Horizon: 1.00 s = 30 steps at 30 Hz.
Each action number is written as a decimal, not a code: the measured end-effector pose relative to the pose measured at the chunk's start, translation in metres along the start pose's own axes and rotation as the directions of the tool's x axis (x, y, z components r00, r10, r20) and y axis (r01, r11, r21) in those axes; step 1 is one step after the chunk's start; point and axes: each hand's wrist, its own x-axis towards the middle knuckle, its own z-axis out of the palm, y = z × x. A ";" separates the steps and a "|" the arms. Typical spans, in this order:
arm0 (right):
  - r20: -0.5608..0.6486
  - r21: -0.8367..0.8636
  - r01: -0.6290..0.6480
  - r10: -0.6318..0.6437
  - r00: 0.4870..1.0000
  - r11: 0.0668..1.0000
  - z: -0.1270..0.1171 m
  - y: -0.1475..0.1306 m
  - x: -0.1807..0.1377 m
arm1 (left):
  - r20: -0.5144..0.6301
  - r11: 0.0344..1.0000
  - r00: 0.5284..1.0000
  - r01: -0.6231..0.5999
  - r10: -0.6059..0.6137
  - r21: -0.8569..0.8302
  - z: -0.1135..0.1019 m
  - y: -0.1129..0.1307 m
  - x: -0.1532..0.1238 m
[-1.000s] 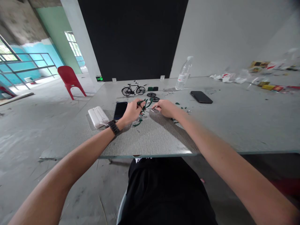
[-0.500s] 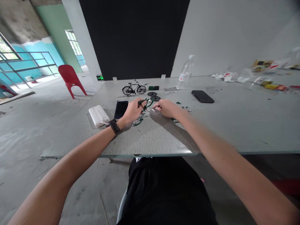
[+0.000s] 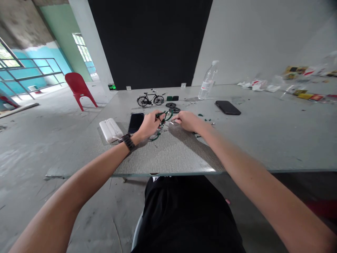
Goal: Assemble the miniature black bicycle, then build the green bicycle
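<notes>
My left hand (image 3: 147, 125) pinches a small dark green model bicycle frame (image 3: 163, 115) just above the table. My right hand (image 3: 187, 121) holds a thin metal tool (image 3: 172, 122) whose tip points at that frame. Loose green parts (image 3: 154, 137) lie under my left hand. Two small black wheels (image 3: 172, 107) lie just beyond the hands. A finished black model bicycle (image 3: 150, 99) stands farther back. A dark watch (image 3: 127, 141) sits on my left wrist.
On the grey table (image 3: 263, 140) a black phone (image 3: 136, 122) and a white case (image 3: 110, 129) lie left of my hands. Another phone (image 3: 228, 107) and a clear bottle (image 3: 207, 82) are at the right rear. Wrappers (image 3: 295, 88) litter the far right. A red chair (image 3: 77, 88) stands on the floor.
Both hands stay at the green frame; they have shifted only slightly, and the view has tilted a little.
</notes>
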 end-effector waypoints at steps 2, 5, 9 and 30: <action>-0.003 0.000 0.010 -0.010 1.000 1.000 0.000 0.001 0.000 | 0.010 1.000 1.000 0.008 -0.008 0.006 -0.001 0.002 -0.001; -0.007 0.000 0.027 -0.027 1.000 1.000 0.000 0.001 0.000 | 0.020 1.000 1.000 0.003 -0.004 0.027 -0.001 0.004 -0.001; -0.007 0.001 0.043 -0.043 0.999 0.999 -0.002 -0.002 -0.001 | 0.031 0.999 0.999 -0.018 0.017 0.042 -0.002 0.005 -0.002; 0.039 0.014 -0.037 0.036 0.999 0.999 -0.008 -0.015 -0.006 | 0.108 0.996 0.992 -0.074 0.068 0.053 0.000 0.001 -0.003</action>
